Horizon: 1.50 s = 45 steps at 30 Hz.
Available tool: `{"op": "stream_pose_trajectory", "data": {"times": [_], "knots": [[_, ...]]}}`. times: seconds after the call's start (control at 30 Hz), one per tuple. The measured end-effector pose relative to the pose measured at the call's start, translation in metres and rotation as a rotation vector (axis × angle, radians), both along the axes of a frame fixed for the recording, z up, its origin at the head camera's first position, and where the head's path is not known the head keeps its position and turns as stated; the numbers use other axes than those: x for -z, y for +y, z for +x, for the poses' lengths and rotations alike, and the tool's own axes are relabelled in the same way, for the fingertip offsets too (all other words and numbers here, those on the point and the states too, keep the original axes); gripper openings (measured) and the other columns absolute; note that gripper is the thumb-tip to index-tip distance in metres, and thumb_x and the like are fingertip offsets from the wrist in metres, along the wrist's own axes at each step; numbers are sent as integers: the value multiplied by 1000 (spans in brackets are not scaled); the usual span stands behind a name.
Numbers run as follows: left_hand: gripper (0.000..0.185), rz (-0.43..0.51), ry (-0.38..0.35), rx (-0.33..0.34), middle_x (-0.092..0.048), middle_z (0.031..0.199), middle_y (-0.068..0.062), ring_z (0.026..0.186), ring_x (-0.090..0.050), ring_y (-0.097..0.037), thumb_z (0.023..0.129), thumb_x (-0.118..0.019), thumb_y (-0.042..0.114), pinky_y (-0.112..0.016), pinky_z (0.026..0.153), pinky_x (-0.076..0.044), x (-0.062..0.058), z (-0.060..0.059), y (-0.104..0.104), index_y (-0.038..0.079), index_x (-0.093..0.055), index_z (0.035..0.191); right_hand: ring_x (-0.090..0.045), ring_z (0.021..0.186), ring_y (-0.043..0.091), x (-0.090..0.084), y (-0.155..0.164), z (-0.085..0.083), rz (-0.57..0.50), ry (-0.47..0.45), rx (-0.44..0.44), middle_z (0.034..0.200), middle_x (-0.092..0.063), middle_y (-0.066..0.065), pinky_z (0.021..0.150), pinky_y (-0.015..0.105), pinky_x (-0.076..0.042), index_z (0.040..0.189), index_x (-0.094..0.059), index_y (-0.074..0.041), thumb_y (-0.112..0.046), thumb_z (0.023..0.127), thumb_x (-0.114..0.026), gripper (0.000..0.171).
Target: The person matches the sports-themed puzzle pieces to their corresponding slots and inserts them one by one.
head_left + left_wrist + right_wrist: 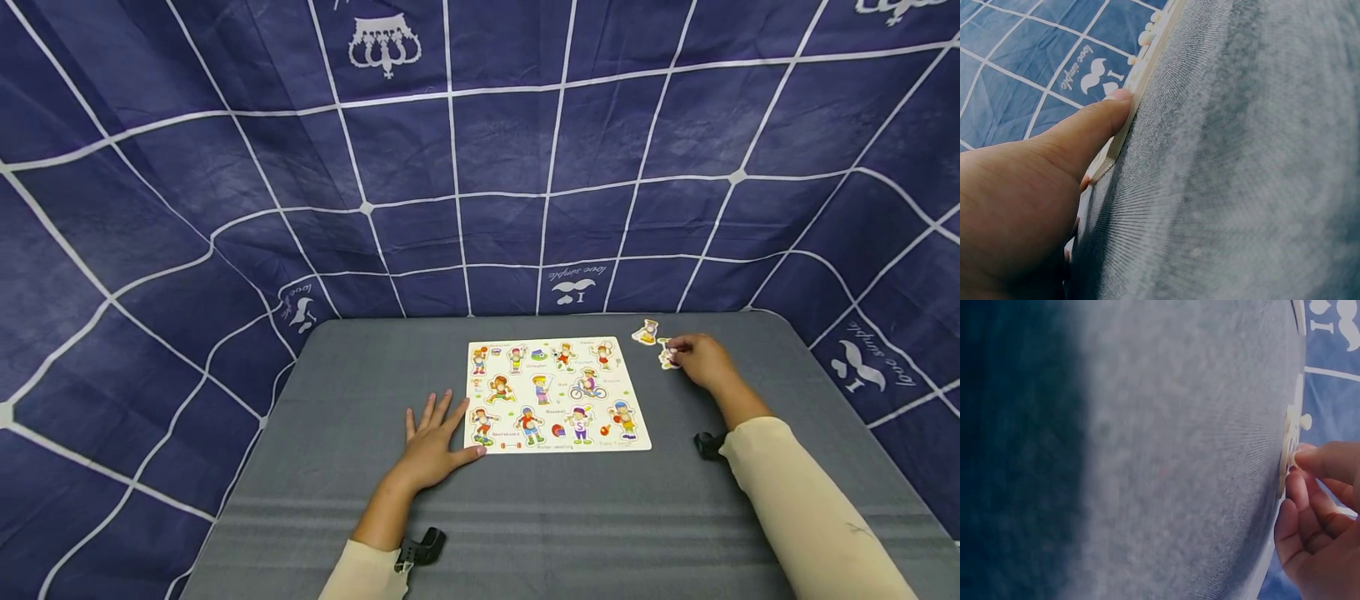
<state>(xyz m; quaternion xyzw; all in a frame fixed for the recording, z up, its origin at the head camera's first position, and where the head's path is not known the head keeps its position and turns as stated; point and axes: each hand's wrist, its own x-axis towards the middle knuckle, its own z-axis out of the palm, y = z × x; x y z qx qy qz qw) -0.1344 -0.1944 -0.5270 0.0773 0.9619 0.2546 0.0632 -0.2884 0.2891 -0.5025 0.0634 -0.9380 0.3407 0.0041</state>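
A white puzzle board (557, 342) with sport figures lies flat on the grey table. My left hand (431, 450) rests spread at its lower left corner, fingers straight, the thumb on the board's edge; the left wrist view shows that thumb (1094, 125) against the rim. To the right of the board, my right hand (703, 360) pinches a small figure-shaped puzzle piece (666, 356) between thumb and fingertips. In the right wrist view the fingers (1329, 462) close at the piece's knob, which they partly hide. Another loose piece (645, 332) lies just beyond, up and left.
The grey table (570, 517) extends around the board on all sides. A dark blue cloth (502, 150) with white grid lines hangs behind and at both sides. Black wrist straps (423, 547) are worn on both arms.
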Motion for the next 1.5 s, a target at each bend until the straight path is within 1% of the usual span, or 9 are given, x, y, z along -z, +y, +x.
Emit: {"op": "stream_pose_trajectory", "data": {"times": [0.13,0.33,0.47,0.57,0.83,1.07,1.23,1.5], "knots": [[92,2,8,0,-16,171,-10,159,-1,-38,85,-68,67,-70,120,9,0,0,0,27,-33,160,-56,73,3,0,2,-2,37,4,-4,94,-72,22,65,21,-41,112,-70,10,0,93,-59,23],[92,-2,10,1,-16,171,-9,159,-2,-37,85,-67,68,-69,120,9,0,0,1,28,-32,160,-55,76,13,-2,4,-3,79,10,-1,92,-70,19,69,29,-40,110,-70,7,-4,93,-62,21],[92,2,9,-2,-16,171,-9,159,-1,-37,85,-68,68,-69,120,10,0,0,1,28,-32,160,-57,81,20,-2,4,-2,90,40,2,93,-69,20,71,33,-39,109,-70,5,-5,92,-64,20],[92,5,4,-4,-15,171,-9,159,-1,-37,85,-68,68,-69,120,10,0,0,1,28,-32,160,-58,82,21,-2,4,-1,85,67,3,94,-70,21,72,34,-40,107,-71,5,-6,92,-65,20],[93,0,-6,-2,-15,171,-8,159,0,-37,85,-67,68,-69,121,10,0,0,1,28,-31,161,-53,75,17,-2,3,7,81,125,46,85,-67,14,67,31,-38,97,-72,1,-13,92,-67,15],[92,10,11,4,-16,171,-10,159,-3,-39,86,-68,66,-71,120,9,0,1,0,26,-32,160,-52,70,13,-8,-2,15,84,169,78,82,-67,12,64,29,-39,93,-72,0,-16,92,-69,17],[92,2,9,1,-15,171,-9,159,-1,-38,86,-67,67,-71,120,9,-2,1,1,27,-32,160,-53,69,13,-12,-6,24,74,173,82,82,-68,11,63,28,-40,93,-71,-1,-18,91,-70,17],[92,-2,3,6,-15,171,-9,159,0,-37,86,-67,67,-71,120,9,-1,0,1,28,-31,161,-52,64,8,-16,-17,34,43,163,82,78,-66,6,58,24,-41,91,-70,-4,-28,94,-71,24]]}}
